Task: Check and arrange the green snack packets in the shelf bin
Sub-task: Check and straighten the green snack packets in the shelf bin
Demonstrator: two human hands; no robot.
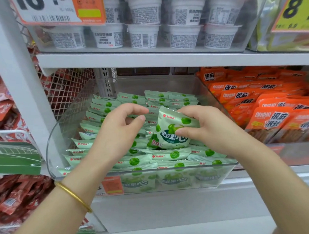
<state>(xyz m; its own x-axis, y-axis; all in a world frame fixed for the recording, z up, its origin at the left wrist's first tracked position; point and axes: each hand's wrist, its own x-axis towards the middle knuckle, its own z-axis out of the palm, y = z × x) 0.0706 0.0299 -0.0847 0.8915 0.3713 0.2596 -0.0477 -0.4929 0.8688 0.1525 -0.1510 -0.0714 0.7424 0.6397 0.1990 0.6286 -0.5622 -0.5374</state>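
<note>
One packet (169, 135) held above crowded bin (59, 135)

White metal upper shelf (153, 61) carrying a clear tray of white cups (143, 35) (stacked two high), lower shelf (180, 216) beneath, clear bin (218, 181) of green snack packets (135, 160) on it, orange packets (268, 114) just beside, to the right.
</note>
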